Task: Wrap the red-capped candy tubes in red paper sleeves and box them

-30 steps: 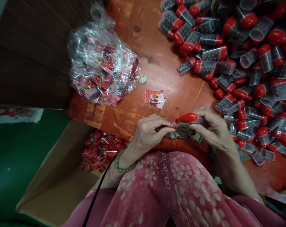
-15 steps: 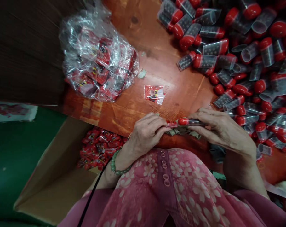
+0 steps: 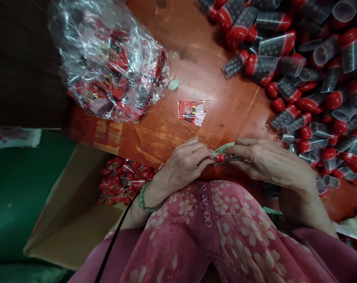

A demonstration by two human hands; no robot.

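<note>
At the table's near edge, my left hand [image 3: 186, 163] is closed in a pinch on a small clear-and-red plastic packet, mostly hidden by its fingers. My right hand [image 3: 261, 161] is closed round a clear tube with a red cap [image 3: 225, 157], its red end pointing left. This red end meets the packet between both hands; whether it is inside the packet I cannot tell. A greenish crumpled piece [image 3: 224, 148] lies just behind the fingers. Beyond the hands, a flat red printed packet [image 3: 190, 111] lies on the wooden table [image 3: 225, 110].
A large heap of clear tubes with red caps [image 3: 275, 43] covers the right side. At the upper left sits a clear plastic bag [image 3: 116, 59] of red packets. Below the table's left edge, an open cardboard box [image 3: 66, 212] contains many red packed pieces [image 3: 125, 181].
My right hand has moved left, bringing the tube's red end up against the packet in my left hand. Less of the tube shows now. The view has shifted slightly closer to the table.
</note>
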